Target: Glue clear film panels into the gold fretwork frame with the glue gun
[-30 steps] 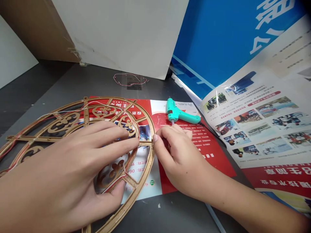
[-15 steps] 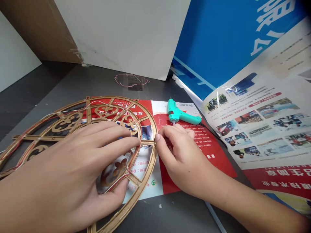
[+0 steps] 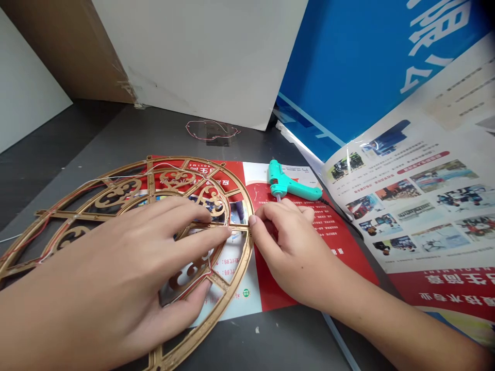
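A round gold openwork frame with scroll ornaments lies on the table, and its lower left is hidden under my left arm. A thin red and white wire runs along its inner ring. My left hand is open, fingers spread over the frame, the index fingertip touching the inner ring and wire near a spoke on the right. At the end of that spoke, my right hand is closed, thumb and curled index finger on the frame's outer rim. Beyond my right hand lies a turquoise glue gun with a clear glue stick in it.
A red and white printed sheet lies beneath the frame. Farther back is a loop of thin wire on the dark tabletop. White panels stand behind; a propped printed poster rises at the right. A clear stick lies in front.
The frame sits slightly farther right in view. My left index fingertip has shifted right along the spoke, and its fingers are more spread. My right hand stays at the rim.
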The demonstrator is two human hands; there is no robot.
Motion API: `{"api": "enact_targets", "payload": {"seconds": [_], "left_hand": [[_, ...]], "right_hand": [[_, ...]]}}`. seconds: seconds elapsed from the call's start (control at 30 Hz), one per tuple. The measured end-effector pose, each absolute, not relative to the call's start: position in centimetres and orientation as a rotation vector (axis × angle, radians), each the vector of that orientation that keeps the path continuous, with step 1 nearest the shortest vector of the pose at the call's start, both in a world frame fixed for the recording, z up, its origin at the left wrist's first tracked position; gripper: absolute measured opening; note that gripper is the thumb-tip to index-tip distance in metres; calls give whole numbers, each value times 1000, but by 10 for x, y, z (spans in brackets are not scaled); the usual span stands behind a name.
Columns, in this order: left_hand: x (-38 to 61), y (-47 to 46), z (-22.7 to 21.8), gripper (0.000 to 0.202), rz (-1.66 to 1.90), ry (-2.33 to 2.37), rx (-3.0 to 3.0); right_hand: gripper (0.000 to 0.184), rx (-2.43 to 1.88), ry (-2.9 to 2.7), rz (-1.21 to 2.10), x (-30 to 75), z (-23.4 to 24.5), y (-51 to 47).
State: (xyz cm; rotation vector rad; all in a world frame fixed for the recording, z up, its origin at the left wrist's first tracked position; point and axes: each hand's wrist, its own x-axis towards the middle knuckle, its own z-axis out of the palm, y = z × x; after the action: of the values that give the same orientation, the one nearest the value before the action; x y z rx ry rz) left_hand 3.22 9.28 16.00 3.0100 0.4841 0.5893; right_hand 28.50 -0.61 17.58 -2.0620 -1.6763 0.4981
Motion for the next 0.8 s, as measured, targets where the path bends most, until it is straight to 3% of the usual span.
{"api": "enact_targets", "payload": {"seconds": [0.27, 0.43, 0.57, 0.7, 0.8], "left_hand": [[33, 93, 154, 39, 646, 502, 3051], [30, 91, 148, 42, 653, 520, 2989], [28, 91, 144, 44, 646, 528, 2995], [29, 89, 144, 44, 644, 560, 2966], [30, 88, 144, 42, 665, 573, 2970]], "right_hand": [[45, -2108, -1785, 429, 292, 173, -4], [31, -2078, -1738, -9, 327, 177, -4], [31, -2204, -1639, -241, 368, 170, 0], [60, -2300, -1663, -184, 393, 155, 7], [59, -2336, -1724, -116, 397, 148, 14]]}}
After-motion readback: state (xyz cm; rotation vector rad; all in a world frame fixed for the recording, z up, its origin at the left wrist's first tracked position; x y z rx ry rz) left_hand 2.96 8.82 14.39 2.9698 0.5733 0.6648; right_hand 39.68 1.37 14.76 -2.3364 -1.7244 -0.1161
